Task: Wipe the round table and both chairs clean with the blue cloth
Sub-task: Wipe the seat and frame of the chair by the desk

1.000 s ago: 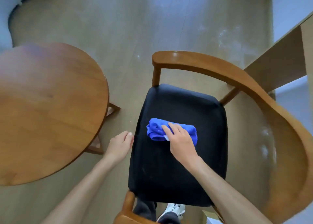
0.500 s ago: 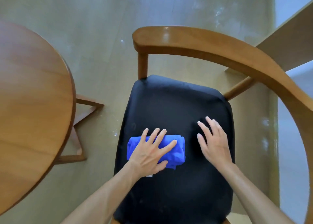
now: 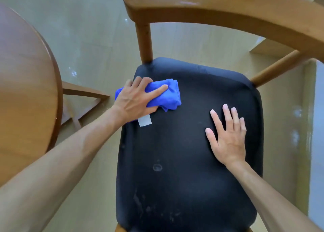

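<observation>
A person wipes a black-cushioned wooden chair (image 3: 228, 14) beside a round table (image 3: 26, 91), blue cloth (image 3: 168, 95) in the left hand (image 3: 135, 100).

The chair's black seat (image 3: 184, 161) fills the head view, its curved backrest arching above and the table's edge at left. The right hand (image 3: 228, 137) lies flat on the seat, fingers spread, holding nothing. The left hand's fingers curl over the bunched cloth at the seat's far left corner, a white tag (image 3: 144, 121) poking out beneath the palm. Soft and light, the cloth likely crumples and slides easily, so a broad palm-down hold over its middle should serve best. Pale smudges mark the seat's near edge.
</observation>
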The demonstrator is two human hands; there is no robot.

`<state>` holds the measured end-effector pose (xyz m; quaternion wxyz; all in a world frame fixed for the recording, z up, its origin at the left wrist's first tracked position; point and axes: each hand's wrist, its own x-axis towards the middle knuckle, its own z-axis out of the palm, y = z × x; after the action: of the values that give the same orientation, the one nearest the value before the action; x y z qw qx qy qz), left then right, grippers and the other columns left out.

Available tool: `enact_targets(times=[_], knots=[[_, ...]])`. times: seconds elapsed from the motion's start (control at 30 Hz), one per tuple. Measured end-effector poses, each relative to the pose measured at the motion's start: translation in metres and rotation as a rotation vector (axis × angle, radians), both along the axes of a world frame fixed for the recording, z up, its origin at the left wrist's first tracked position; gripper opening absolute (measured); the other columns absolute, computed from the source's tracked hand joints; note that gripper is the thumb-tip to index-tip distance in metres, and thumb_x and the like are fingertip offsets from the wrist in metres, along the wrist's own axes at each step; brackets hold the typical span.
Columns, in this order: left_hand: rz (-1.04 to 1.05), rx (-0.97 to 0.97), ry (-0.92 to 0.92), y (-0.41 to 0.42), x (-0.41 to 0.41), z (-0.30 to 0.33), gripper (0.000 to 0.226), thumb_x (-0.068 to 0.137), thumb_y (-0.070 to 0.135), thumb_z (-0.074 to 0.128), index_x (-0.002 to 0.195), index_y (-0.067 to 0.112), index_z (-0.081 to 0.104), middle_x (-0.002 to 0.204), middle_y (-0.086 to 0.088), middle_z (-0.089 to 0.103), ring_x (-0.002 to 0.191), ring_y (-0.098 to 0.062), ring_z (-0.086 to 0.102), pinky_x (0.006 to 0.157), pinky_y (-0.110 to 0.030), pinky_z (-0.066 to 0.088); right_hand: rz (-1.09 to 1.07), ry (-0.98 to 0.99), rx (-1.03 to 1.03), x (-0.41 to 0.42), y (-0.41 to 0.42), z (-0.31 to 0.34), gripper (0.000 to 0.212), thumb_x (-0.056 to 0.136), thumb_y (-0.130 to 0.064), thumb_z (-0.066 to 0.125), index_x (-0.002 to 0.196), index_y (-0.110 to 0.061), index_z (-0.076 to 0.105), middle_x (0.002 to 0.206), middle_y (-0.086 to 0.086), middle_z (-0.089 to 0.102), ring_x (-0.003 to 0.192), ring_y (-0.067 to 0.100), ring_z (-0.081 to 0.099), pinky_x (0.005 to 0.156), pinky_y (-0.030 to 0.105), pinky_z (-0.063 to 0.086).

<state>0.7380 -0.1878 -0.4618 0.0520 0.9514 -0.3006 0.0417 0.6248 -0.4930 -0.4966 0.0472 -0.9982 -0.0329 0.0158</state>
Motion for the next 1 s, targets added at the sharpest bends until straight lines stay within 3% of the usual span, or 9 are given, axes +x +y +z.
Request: enact_targets(times=[0.17, 0.3, 0.4, 0.5, 0.63, 0.73, 0.87, 0.93, 1.0], knots=[[0.246, -0.103, 0.067, -0.014, -0.047, 0.006, 0.047, 0.077, 0.035, 0.062, 0.121, 0.018, 0.066, 0.098, -0.018, 0.062, 0.072, -0.034, 0.056, 0.057, -0.042, 0.048, -0.011, -0.007, 0.005, 0.0, 0.0, 0.001, 0.055, 0.096, -0.047, 0.032, 0.146, -0.024, 0.036, 0.157, 0.012, 0.023, 0.145, 0.032, 0.015, 0.115, 0.054, 0.016], [0.021, -0.145, 0.141, -0.004, -0.172, 0.011, 0.051, 0.072, 0.033, 0.065, 0.122, 0.024, 0.059, 0.103, -0.014, 0.055, 0.066, -0.03, 0.051, 0.057, -0.037, 0.046, -0.018, 0.004, 0.014, 0.002, 0.0, 0.005, 0.056, 0.095, -0.047, 0.032, 0.146, -0.024, 0.037, 0.156, 0.012, 0.024, 0.145, 0.033, 0.016, 0.115, 0.054, 0.016], [-0.216, -0.107, 0.211, 0.004, -0.236, 0.014, 0.038, 0.083, 0.012, 0.05, 0.113, 0.031, 0.063, 0.095, -0.008, 0.06, 0.063, -0.026, 0.053, 0.055, -0.034, 0.047, -0.014, 0.019, -0.001, 0.0, -0.001, 0.005, 0.057, 0.095, -0.047, 0.031, 0.147, -0.024, 0.034, 0.157, 0.012, 0.021, 0.145, 0.033, 0.014, 0.115, 0.055, 0.015], [-0.24, -0.117, 0.226, 0.008, -0.219, 0.018, 0.047, 0.074, 0.006, 0.048, 0.114, 0.03, 0.058, 0.093, -0.007, 0.058, 0.062, -0.026, 0.053, 0.056, -0.033, 0.049, -0.014, -0.001, 0.008, 0.001, -0.001, 0.002, 0.056, 0.095, -0.047, 0.032, 0.147, -0.025, 0.035, 0.157, 0.012, 0.022, 0.145, 0.033, 0.015, 0.115, 0.055, 0.016], [-0.07, -0.17, 0.202, 0.01, -0.152, 0.033, 0.047, 0.076, 0.026, 0.061, 0.123, 0.023, 0.055, 0.099, -0.014, 0.056, 0.069, -0.032, 0.057, 0.061, -0.034, 0.051, -0.015, 0.0, 0.013, 0.0, -0.002, 0.001, 0.056, 0.095, -0.047, 0.032, 0.147, -0.025, 0.034, 0.157, 0.011, 0.022, 0.145, 0.032, 0.014, 0.115, 0.054, 0.014], [0.21, -0.077, 0.214, 0.007, -0.09, 0.034, 0.054, 0.075, 0.034, 0.058, 0.126, 0.016, 0.061, 0.107, -0.019, 0.059, 0.087, -0.038, 0.058, 0.072, -0.042, 0.048, -0.017, -0.007, 0.022, 0.001, -0.001, 0.002, 0.056, 0.095, -0.047, 0.033, 0.146, -0.025, 0.036, 0.157, 0.012, 0.023, 0.145, 0.032, 0.015, 0.115, 0.055, 0.015], [0.181, 0.01, 0.205, 0.006, -0.114, 0.02, 0.078, 0.073, 0.063, 0.057, 0.135, 0.015, 0.055, 0.13, -0.02, 0.053, 0.114, -0.04, 0.051, 0.093, -0.051, 0.039, -0.018, -0.024, 0.019, 0.001, -0.002, 0.0, 0.055, 0.095, -0.046, 0.035, 0.146, -0.025, 0.036, 0.157, 0.012, 0.023, 0.145, 0.032, 0.015, 0.115, 0.055, 0.015], [0.171, 0.069, 0.16, 0.007, -0.121, 0.015, 0.076, 0.074, 0.064, 0.062, 0.134, 0.017, 0.056, 0.128, -0.022, 0.055, 0.109, -0.041, 0.055, 0.087, -0.051, 0.044, -0.011, -0.034, 0.019, 0.0, -0.002, -0.001, 0.055, 0.095, -0.046, 0.035, 0.146, -0.025, 0.036, 0.156, 0.012, 0.024, 0.145, 0.033, 0.016, 0.114, 0.055, 0.015], [0.168, 0.114, 0.08, 0.002, -0.11, 0.011, 0.066, 0.074, 0.053, 0.069, 0.128, 0.017, 0.056, 0.114, -0.021, 0.062, 0.09, -0.039, 0.06, 0.072, -0.044, 0.048, -0.009, -0.043, 0.021, 0.001, -0.001, -0.001, 0.055, 0.095, -0.046, 0.036, 0.146, -0.025, 0.036, 0.156, 0.012, 0.024, 0.145, 0.033, 0.016, 0.114, 0.055, 0.015]])
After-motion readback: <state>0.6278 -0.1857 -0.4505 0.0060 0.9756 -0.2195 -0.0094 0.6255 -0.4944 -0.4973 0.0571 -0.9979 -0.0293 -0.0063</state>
